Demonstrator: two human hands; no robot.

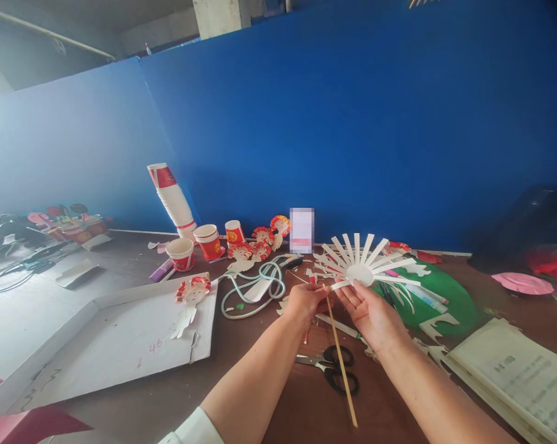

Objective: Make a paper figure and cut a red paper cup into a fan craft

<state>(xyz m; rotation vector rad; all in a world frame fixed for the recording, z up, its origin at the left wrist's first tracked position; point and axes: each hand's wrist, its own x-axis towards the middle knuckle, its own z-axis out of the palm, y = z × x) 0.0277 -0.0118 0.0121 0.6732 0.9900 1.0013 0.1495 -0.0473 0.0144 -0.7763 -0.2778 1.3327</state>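
My right hand [375,314] holds a paper cup cut into a fan of white strips [359,273], its thumb on the round base and its fingers beneath. My left hand [306,302] is closed in a pinch on the upper end of a thin wooden stick [340,361], which slants down toward me. One white strip of the cut cup reaches across to the left fingertips, right at the stick's end. Below the hands, scissors with black handles [340,370] lie on the brown table, partly behind the stick.
A white box lid [111,345] with one paper flower [192,290] stands at left. Behind it are stacked paper cups [174,200] and a coiled pale cable [255,287]. At right lie a green disc [449,302] with paper scraps and a booklet [514,370]. A blue partition [352,123] rises behind.
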